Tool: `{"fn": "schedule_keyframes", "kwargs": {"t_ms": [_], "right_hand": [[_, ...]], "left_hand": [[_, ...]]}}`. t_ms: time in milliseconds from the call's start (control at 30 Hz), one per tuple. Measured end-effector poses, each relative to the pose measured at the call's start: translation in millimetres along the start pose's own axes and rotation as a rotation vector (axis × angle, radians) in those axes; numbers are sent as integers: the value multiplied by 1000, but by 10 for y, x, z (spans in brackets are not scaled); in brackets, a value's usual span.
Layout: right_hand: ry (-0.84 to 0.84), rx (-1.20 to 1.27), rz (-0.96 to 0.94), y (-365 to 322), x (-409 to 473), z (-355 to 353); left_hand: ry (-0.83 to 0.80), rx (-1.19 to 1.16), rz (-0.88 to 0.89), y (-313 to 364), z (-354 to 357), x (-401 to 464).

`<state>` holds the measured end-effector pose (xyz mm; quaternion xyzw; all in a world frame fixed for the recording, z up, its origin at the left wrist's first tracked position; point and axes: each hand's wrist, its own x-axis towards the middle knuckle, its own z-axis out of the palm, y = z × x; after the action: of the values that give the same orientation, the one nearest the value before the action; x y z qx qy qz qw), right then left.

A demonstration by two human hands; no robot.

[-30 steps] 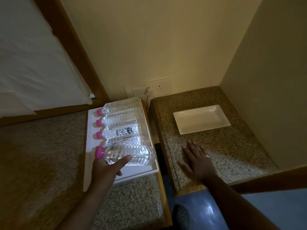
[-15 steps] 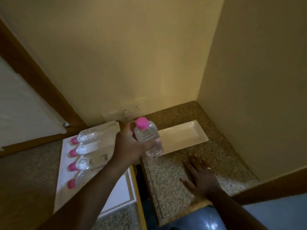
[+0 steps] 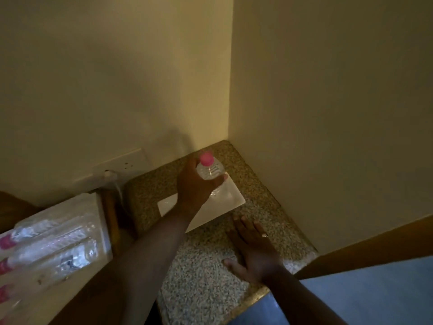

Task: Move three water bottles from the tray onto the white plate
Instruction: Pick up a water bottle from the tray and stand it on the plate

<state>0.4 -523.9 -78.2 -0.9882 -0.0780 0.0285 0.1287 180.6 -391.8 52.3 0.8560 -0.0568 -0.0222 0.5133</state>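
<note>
Head view: the left hand [image 3: 195, 184] was clenched round an upright bottle [image 3: 209, 171], pink cap on top, holding it over the far end of the plate [image 3: 228, 197], at about one o'clock from the frame's middle. Whether its base touched the plate could not be told; fingers and blur hid the contact. The right hand [image 3: 251, 249] lay flat and empty, fingers spread, on the speckled counter [image 3: 201, 273] just beside the plate's near edge, at about five o'clock.

Over at eight o'clock sat the tray [image 3: 93, 207], with more bottles [image 3: 49, 242] lying on their sides, pink caps toward the left edge. At least three showed there, perhaps a fourth, cut off by the frame and smeared by motion. A wall socket [image 3: 121, 165] stood at about ten o'clock from the plate.

So the score: no bottle rested on the plate's visible part, and this looked like the first of three about to go down. By that reckoning, setting this one down and two more trips from the tray were left.
</note>
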Motion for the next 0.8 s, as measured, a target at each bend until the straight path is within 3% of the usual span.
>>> {"fn": "schedule_keyframes", "kwargs": {"t_ms": [133, 800], "right_hand": [[11, 3, -12, 6, 1, 17], [0, -36, 7, -11, 18, 53]], "left_hand": [[29, -25, -24, -57, 79, 29], [-192, -147, -47, -6, 51, 24]]}}
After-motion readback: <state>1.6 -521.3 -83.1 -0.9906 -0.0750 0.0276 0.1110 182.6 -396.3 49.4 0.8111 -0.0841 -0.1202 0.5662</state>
